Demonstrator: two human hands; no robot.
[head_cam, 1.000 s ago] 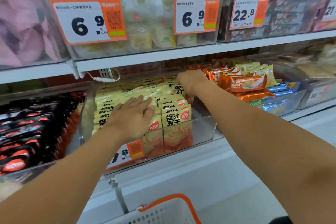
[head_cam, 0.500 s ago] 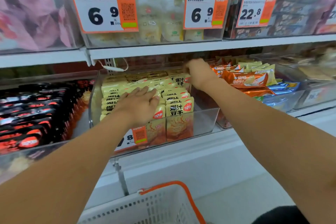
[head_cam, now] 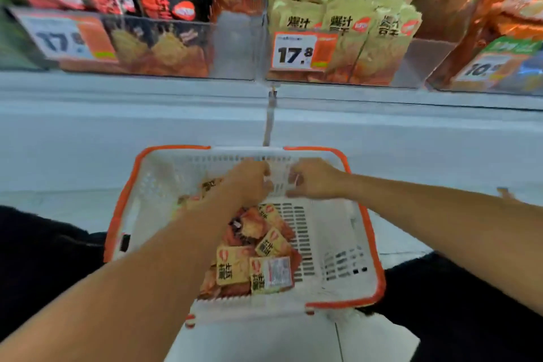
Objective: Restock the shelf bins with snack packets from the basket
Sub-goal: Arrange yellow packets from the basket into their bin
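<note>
both hands curled low inside white basket [head_cam: 338,232], left hand [head_cam: 249,182], right hand [head_cam: 316,181], grips too blurred to tell, snack packets [head_cam: 255,258] below

A white price tag [head_cam: 302,51] reading 17.8 with an orange side sits upper centre; a blurred tag [head_cam: 66,37] with the same figures sits upper left; a third tag [head_cam: 477,70], beginning 10, sits upper right; pale floor tiles [head_cam: 73,138] span the middle; dark trouser legs [head_cam: 44,267] fill the lower corners.
</note>
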